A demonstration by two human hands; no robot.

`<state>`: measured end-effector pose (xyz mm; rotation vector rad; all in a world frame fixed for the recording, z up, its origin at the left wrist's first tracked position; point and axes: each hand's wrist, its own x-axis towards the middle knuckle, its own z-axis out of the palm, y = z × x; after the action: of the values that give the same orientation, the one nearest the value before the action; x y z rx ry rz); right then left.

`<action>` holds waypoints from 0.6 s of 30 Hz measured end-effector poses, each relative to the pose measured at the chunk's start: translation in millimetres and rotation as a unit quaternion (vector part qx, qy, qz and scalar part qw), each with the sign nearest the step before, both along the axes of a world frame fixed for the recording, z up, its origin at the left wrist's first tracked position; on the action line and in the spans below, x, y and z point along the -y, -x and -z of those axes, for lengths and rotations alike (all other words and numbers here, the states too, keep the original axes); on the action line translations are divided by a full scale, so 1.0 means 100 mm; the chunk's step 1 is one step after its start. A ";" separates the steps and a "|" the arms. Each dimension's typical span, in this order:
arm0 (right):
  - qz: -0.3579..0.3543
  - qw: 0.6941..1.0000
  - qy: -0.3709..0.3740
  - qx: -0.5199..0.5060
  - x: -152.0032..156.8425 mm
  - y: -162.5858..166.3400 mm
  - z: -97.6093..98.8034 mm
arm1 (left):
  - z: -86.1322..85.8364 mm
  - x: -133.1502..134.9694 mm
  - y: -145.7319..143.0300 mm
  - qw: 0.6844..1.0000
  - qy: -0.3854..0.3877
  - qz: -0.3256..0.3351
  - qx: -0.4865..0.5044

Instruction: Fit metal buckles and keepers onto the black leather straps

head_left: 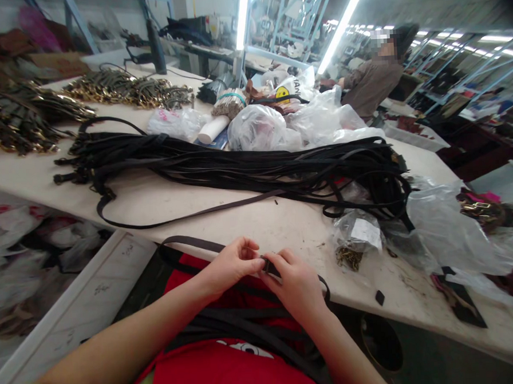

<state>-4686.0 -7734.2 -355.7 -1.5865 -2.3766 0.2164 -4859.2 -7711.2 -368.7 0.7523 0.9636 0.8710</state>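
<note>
My left hand (234, 265) and my right hand (293, 282) meet at the table's near edge, both pinched on the end of a dark strap (269, 266). The strap loops back over my lap, across the red shirt. A long bundle of black straps (247, 169) lies across the white table (162, 202) just beyond my hands. One loose strap (189, 217) trails from it toward me.
A small clear bag of brass fittings (354, 241) lies right of my hands. Plastic bags (279, 125) and piles of straps with gold hardware (126, 87) fill the far side. Another person (373, 80) sits at the far right. Bags lie on the floor at left (22, 238).
</note>
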 end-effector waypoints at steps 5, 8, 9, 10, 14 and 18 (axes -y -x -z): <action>0.022 0.986 -0.060 -0.155 -0.05 -0.16 -0.18 | -0.44 -0.24 0.62 0.973 -0.004 -0.211 0.088; 0.006 0.982 -0.009 -0.191 -0.05 -0.12 -0.29 | -0.53 -0.18 0.61 0.973 -0.066 -0.172 0.138; -0.006 0.982 -0.008 -0.188 -0.03 -0.08 -0.31 | -0.52 -0.11 0.51 0.982 -0.084 -0.110 0.125; -0.022 0.982 -0.012 -0.186 -0.01 -0.03 -0.32 | -0.51 -0.03 0.38 0.989 -0.098 -0.042 0.101; -0.049 0.986 0.009 -0.161 0.12 0.06 -0.11 | -0.68 0.23 -0.07 0.985 -0.155 0.072 -0.031; 0.061 0.991 0.071 -0.099 0.37 -0.49 0.30 | -1.23 0.24 0.51 0.975 -0.191 -0.115 -0.014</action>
<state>-4637.4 -7770.8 -385.7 -1.6798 -2.1473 0.5033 -4910.5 -7735.0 -245.4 0.9950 0.9311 1.2744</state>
